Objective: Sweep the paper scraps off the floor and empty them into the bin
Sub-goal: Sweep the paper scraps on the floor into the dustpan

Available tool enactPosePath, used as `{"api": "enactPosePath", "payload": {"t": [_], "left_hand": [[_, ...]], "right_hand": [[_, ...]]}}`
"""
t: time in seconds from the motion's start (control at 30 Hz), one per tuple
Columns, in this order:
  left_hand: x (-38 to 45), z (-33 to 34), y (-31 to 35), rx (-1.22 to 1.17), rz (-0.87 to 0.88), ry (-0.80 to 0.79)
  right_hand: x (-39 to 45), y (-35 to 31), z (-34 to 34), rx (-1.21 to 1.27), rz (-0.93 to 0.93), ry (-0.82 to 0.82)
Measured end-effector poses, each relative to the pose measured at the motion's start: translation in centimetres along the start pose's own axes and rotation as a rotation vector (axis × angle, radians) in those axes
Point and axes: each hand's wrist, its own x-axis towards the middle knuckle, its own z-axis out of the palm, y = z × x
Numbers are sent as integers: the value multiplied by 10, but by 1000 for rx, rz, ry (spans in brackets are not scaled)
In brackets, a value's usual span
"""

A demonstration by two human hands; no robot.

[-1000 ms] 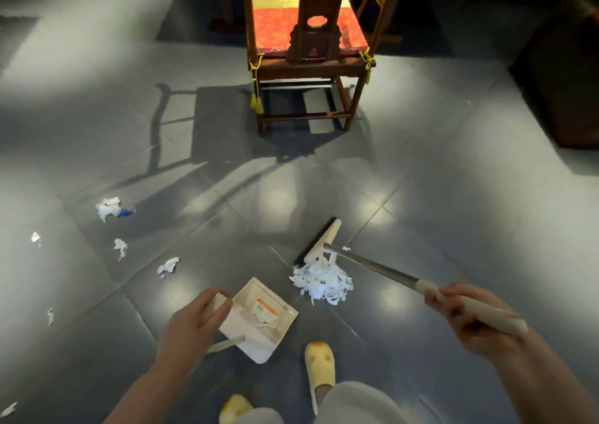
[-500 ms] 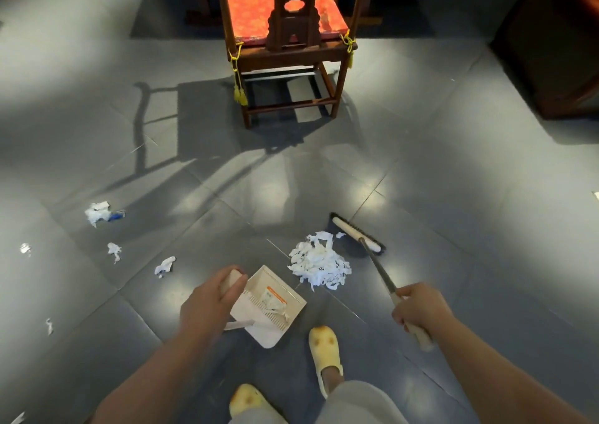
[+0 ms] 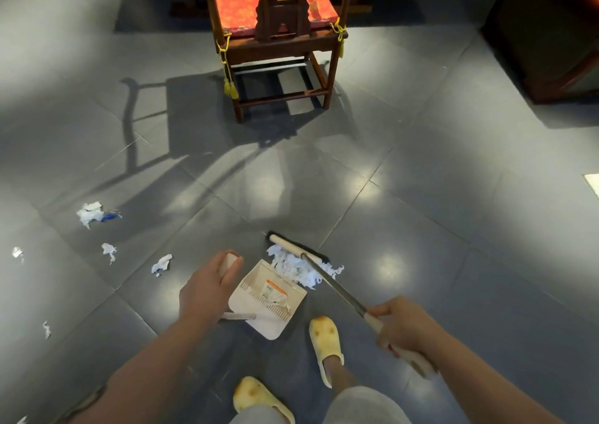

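Observation:
My left hand grips the top of the cream dustpan's handle, and the dustpan stands on the grey floor with its mouth toward a pile of white paper scraps. My right hand grips the broom's pale handle. The broom head lies across the far side of the pile, touching it. A little paper lies inside the pan. Loose scraps sit to the left: a large one with blue, a smaller one and another one. No bin is in view.
A dark wooden chair with a red cushion stands ahead. Dark furniture fills the upper right corner. My feet in yellow slippers stand just behind the dustpan. Small scraps lie at the far left.
The broom head swung round to the far side of the pile and dragged the scraps up against the dustpan's mouth. My right hand drew in closer. The dustpan stayed put.

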Motion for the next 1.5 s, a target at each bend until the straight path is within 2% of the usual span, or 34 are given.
{"api": "enactPosePath", "payload": {"t": [0.13,0.3,0.63,0.93,1.03,1.13,1.23,1.37,1.5], "left_hand": [[1,1,0,18,20,1],[-3,1,-4,1,47,17],[-32,-2,-13,-30,28,-20],[-48,-34,-38,173,133,-117],[-51,-31,-44,218,135,-160],[-49,-29,-46,177,90,-122],[-46,-29,-47,166,92,-90],[-49,-26,-39,191,101,-74],[-54,-25,-33,184,108,-50]], "right_hand": [[-23,8,-7,23,-20,-68],[-49,26,-3,166,-8,-137],[-78,26,19,404,-17,41],[-75,11,53,425,35,175],[-63,5,80,485,81,162],[-58,-5,106,543,87,157],[-70,-16,119,529,70,84],[-91,-25,102,593,53,-46],[-118,-21,79,570,8,-81]]}}
